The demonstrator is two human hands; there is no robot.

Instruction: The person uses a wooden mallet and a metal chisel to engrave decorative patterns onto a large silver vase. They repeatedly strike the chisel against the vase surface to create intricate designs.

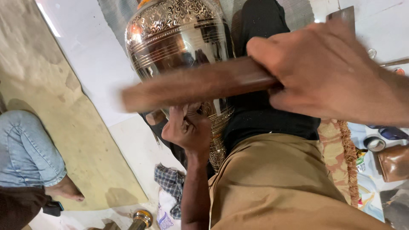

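Observation:
A large engraved metal vase (174, 38) with a shiny belly and patterned bands lies against my lap. My right hand (328, 72) grips a brown wooden stick (191, 85), blurred with motion, held across the front of the vase. Below the stick, my left hand (187, 127) is closed near the vase's lower ornate band; it seems to pinch a small tool against the metal, but the stick hides the tip. My tan trousers (277, 183) fill the lower middle.
Another person's leg in blue jeans and bare foot (64, 189) rest at the left on a tan mat (64, 106). A checked cloth (170, 181) and a small brass piece (142, 218) lie below. A fringed cushion (341, 149), small tins and a brown pouch (394, 162) sit at the right.

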